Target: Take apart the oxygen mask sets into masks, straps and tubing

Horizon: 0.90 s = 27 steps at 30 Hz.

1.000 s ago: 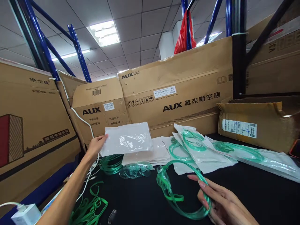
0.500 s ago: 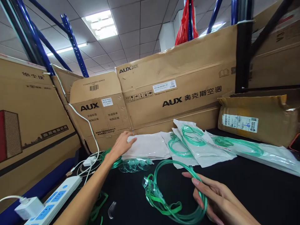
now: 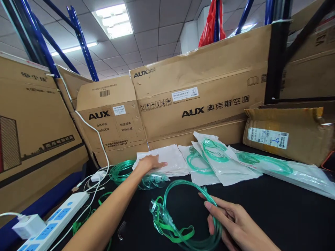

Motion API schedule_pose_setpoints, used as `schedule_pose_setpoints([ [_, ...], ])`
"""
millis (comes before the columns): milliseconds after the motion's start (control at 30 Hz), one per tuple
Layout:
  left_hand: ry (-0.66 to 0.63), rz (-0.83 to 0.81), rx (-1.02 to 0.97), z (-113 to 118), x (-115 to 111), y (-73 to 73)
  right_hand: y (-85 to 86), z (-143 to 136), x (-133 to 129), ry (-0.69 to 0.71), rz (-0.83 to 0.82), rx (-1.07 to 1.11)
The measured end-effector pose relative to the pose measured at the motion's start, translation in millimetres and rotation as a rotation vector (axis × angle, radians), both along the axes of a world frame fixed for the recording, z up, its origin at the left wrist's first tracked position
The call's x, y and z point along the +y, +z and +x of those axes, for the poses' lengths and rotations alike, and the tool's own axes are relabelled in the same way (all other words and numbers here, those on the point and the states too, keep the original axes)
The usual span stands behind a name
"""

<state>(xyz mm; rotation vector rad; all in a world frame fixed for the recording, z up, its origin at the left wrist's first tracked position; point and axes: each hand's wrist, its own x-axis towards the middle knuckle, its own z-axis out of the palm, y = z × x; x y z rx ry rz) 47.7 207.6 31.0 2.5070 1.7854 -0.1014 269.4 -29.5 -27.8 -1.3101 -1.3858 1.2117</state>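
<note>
My right hand (image 3: 230, 219) is closed on the coil of an oxygen mask's green tubing (image 3: 193, 184), holding it low over the black tabletop. The clear green oxygen mask (image 3: 162, 212), with its green elastic strap (image 3: 180, 238), hangs at the coil's left side. My left hand (image 3: 150, 164) reaches forward and rests on a stack of white pouches (image 3: 175, 162), fingers stretched out; its fingertips are partly hidden from me. Clear green mask pieces (image 3: 154, 181) lie just under that wrist, beside more coiled green tubing (image 3: 121, 170).
To the right lie white pouches (image 3: 230, 170) with green tubing inside. Cardboard boxes (image 3: 167, 118) wall off the back, and a smaller carton (image 3: 282, 132) stands at right. A power strip (image 3: 49, 226) with white cables sits at left. Green straps (image 3: 78, 225) lie near my left forearm.
My left hand has moved right and down onto the stack of white pouches. My right hand, still holding the coiled tubing and mask, has shifted slightly left in view.
</note>
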Motion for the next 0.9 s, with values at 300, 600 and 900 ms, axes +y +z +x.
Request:
schedule_pose_setpoints([
  [300,-0.269,0.197,-0.318,7,-58,26.1,-15.3,-9,10,-0.161,0.036,-0.231],
  [600,-0.183,-0.032,-0.542,-52,-198,-8.3,-6.5,-29,4,-0.263,0.470,-0.448],
  [900,-0.093,-0.192,-0.526,-71,-216,-39.7,-15.1,-67,-1,0.224,0.384,-0.620],
])
